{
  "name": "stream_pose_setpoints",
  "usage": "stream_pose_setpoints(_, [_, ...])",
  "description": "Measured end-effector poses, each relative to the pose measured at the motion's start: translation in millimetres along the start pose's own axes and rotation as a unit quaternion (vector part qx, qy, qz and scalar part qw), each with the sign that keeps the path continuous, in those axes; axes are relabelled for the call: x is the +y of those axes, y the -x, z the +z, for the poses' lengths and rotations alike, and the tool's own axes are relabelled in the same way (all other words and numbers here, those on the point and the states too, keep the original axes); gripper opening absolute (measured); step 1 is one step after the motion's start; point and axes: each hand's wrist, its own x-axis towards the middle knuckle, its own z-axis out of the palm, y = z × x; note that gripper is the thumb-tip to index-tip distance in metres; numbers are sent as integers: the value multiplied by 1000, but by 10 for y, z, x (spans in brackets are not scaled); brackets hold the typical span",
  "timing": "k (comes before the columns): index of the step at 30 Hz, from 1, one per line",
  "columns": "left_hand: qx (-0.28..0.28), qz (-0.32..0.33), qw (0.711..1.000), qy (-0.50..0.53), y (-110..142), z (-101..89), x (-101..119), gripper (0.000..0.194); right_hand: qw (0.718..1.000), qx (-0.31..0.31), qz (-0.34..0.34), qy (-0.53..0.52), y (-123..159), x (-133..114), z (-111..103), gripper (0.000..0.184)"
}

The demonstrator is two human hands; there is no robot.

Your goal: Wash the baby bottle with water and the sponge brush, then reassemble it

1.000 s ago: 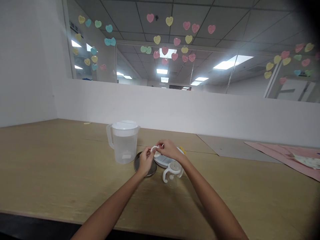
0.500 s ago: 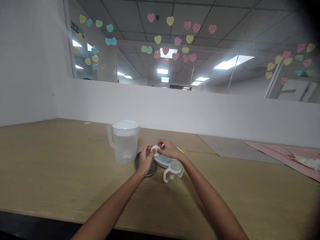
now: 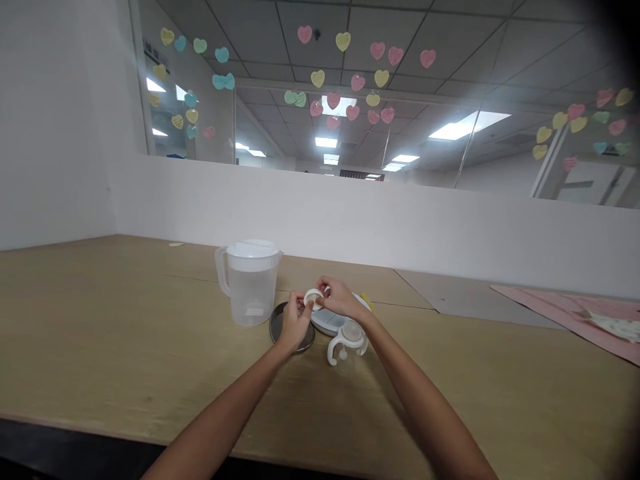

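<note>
- The pitcher, translucent with a white lid, stands upright on the worktop, its handle turned to the left and its spout to the right.
- Just right of the pitcher, the white ring is held up between two hands, above the surface.
- The left hand, the nearer of the two to the pitcher, has a closed grip on the ring – thumb and fingertips pinch its left edge.
- The right hand, farther right of the pitcher, pinches the opposite edge; its grip is also closed, with the knuckles bent over the top.
- Close by the pitcher, to its right and a little nearer the person, lies a dark round tray, partly covered from view by the left hand.
- Farther right of the pitcher, beyond that tray, sits a pale plate, partly behind the right hand, with something yellow showing at its far edge – too little of it to identify.
- Right of the pitcher and nearer the person is a clear cup with two white curved handles.
- Well to the right of the pitcher, a pink cloth is spread out.
- Above and behind the pitcher, heart-shaped notes dot a window.
</note>
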Motion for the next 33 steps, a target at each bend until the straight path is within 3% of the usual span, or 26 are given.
stream_pose_setpoints(6, [10,31,999,-35,38,1,4,17,996,-70,7,45,79,-90,-119,21])
stream_pose_setpoints(9, [41,28,999,-6,31,-3,18,26,992,-88,24,92,93,-124,-144,11])
stream_pose_setpoints(11, [58,26,998,18,19,-3,20,36,988,-107,37,103,94,-142,-143,18])
stream_pose_setpoints(14, [54,25,997,42,3,3,4,42,987,-128,83,54,88,-149,-128,24])
stream_pose_setpoints(18, [47,41,998,24,-9,5,-19,34,981,-137,138,-12,83,-130,-114,23])
stream_pose_setpoints(24, [23,96,995,-29,-27,-33,5,24,996,-21,45,75,75,-141,-104,29])
stream_pose_setpoints(29, [25,116,992,-36,-44,-56,20,21,997,-51,0,54,54,-143,-85,24])
stream_pose_setpoints(33, [38,99,994,-20,-55,-48,-5,21,995,-12,5,103,48,-144,-47,22])
